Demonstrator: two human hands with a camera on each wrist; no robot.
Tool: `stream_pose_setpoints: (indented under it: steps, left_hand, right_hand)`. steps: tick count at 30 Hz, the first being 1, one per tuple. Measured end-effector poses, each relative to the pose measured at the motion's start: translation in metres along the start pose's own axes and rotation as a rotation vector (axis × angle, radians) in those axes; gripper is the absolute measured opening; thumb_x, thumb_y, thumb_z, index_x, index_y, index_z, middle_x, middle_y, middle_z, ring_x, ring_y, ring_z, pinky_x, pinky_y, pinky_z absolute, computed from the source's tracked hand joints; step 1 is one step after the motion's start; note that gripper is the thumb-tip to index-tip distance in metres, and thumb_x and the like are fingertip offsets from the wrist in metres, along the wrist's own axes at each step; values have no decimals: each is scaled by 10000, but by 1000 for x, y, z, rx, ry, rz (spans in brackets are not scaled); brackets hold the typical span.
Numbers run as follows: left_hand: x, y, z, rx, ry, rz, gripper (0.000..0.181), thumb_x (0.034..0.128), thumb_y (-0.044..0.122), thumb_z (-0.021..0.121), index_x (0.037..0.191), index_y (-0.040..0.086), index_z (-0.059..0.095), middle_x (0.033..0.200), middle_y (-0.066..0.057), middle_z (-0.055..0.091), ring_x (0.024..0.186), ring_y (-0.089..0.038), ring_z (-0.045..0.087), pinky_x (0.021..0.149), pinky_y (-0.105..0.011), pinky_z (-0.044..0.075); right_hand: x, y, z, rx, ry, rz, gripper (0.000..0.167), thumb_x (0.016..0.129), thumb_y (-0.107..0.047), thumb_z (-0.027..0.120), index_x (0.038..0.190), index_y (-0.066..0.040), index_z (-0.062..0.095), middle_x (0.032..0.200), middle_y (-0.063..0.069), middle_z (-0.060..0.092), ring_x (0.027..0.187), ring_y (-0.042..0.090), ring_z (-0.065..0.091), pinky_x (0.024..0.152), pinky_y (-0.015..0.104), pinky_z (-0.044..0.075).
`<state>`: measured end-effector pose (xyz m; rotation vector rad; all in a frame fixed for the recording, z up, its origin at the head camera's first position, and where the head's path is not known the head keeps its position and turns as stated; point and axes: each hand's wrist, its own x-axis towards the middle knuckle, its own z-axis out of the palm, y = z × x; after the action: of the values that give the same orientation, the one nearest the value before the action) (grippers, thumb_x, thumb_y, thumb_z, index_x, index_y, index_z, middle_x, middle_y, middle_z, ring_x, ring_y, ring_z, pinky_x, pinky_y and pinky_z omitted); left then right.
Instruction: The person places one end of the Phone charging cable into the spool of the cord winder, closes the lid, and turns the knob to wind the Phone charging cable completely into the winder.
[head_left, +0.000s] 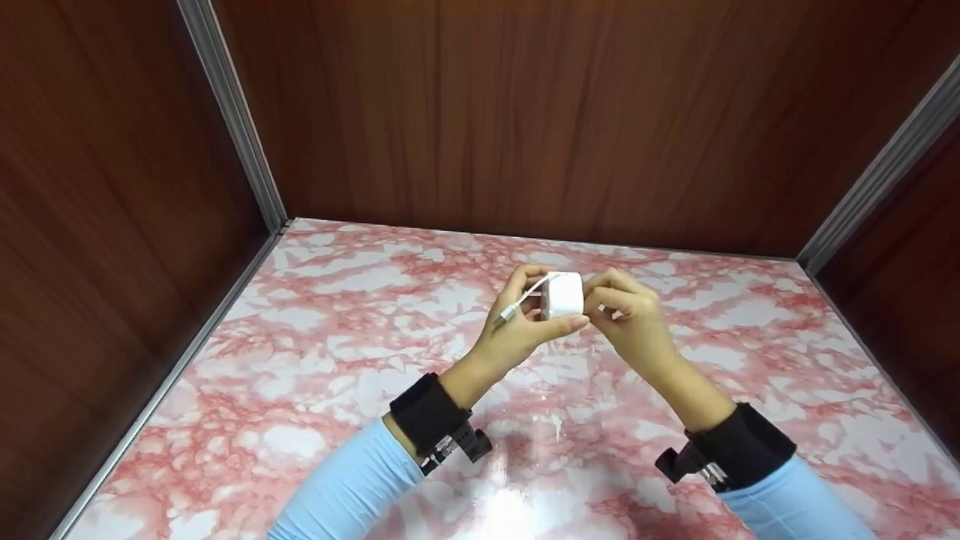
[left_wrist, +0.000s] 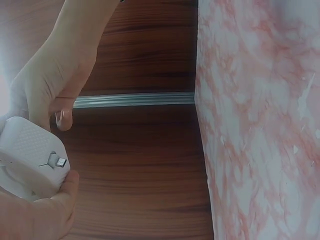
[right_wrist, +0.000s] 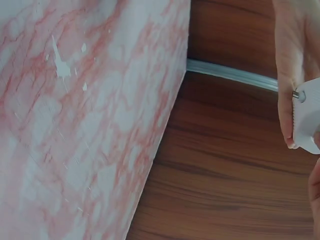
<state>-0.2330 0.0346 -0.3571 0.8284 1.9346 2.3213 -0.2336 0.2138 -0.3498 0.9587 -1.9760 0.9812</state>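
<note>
A white rounded block with a short built-in cable, looking like a power bank [head_left: 564, 294], is held up above the table. My left hand [head_left: 510, 330] grips it, thumb along the near edge and fingers behind. The white cable [head_left: 531, 291] slants down over that hand to a plug [head_left: 505, 315]. Against the block's right side, my right hand [head_left: 637, 322] has its thumb and index finger bent and pinching at the edge; their tips are partly hidden. A small metal connector [left_wrist: 61, 162] sits in a recess of the block's textured casing in the left wrist view.
The tabletop [head_left: 337, 375] has a red and white marbled pattern with some pale marks. Dark wood-grain panels [head_left: 510, 112] stand at the back and both sides, joined by metal corner posts [head_left: 240, 112]. Black bands with small cameras [head_left: 431, 412] are on both wrists.
</note>
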Motion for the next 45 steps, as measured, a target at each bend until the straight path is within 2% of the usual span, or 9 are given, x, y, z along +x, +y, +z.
stream_pose_setpoints:
  steps: [4,10,14,19,23,32,35,39,45]
  left_hand:
    - [0,0,0,8,0,-1,617,759,55,796,1267,59,445,1253,-138,471,1046,-191,589,876,-343,505]
    - [0,1,-1,44,20,-20,642,760,81,805,1286,68,438,1248,-123,476,1062,-193,581,853,-298,515]
    - [0,2,0,60,17,-12,659,753,87,817,1294,60,441,1232,-127,476,1063,-196,577,859,-309,517]
    - [0,1,-1,83,25,8,659,743,93,826,1287,70,454,1223,-121,483,1075,-204,567,897,-331,506]
    - [0,2,-2,99,26,9,651,748,117,825,1280,80,451,1227,-102,490,1080,-204,574,887,-338,511]
    - [0,1,-2,41,2,-17,608,765,80,802,1271,70,467,1244,-89,516,999,-176,594,793,-294,522]
    - [0,2,-2,18,0,-35,598,774,76,792,1276,73,469,1242,-83,521,1003,-168,600,785,-263,522]
    - [0,2,-3,12,6,-40,598,773,81,792,1275,82,468,1240,-85,519,1009,-168,599,798,-265,518]
    - [1,1,-4,35,24,-14,608,761,84,800,1265,70,461,1237,-93,516,1007,-170,587,830,-298,508]
  right_hand:
    - [2,-1,-4,181,-93,237,253,757,216,649,685,-24,614,870,10,616,773,45,558,566,139,469]
    - [13,-9,-17,607,-237,920,83,940,-3,523,925,-65,575,909,-25,603,720,83,549,556,191,467]
    - [18,-14,-20,598,-384,1074,115,999,-167,488,1011,-69,549,826,-35,570,685,47,529,549,181,453]
    - [20,-14,-17,538,-376,1012,58,968,-97,552,961,-78,606,812,-61,612,670,33,521,540,171,445]
    - [15,-9,-12,415,-266,795,44,896,12,634,932,-8,652,804,-80,641,676,47,524,513,165,425]
    - [5,13,0,-82,1,-276,243,733,167,679,648,-40,584,706,45,588,685,170,496,575,223,410]
    - [7,17,3,-223,96,-501,263,815,88,629,604,-55,564,699,56,604,645,208,516,541,273,437]
    - [7,16,1,-173,37,-377,259,798,123,648,619,-50,577,738,58,629,681,202,530,584,255,433]
    - [17,6,-14,351,-302,428,137,841,117,634,805,-13,609,851,-22,603,740,78,540,611,166,469]
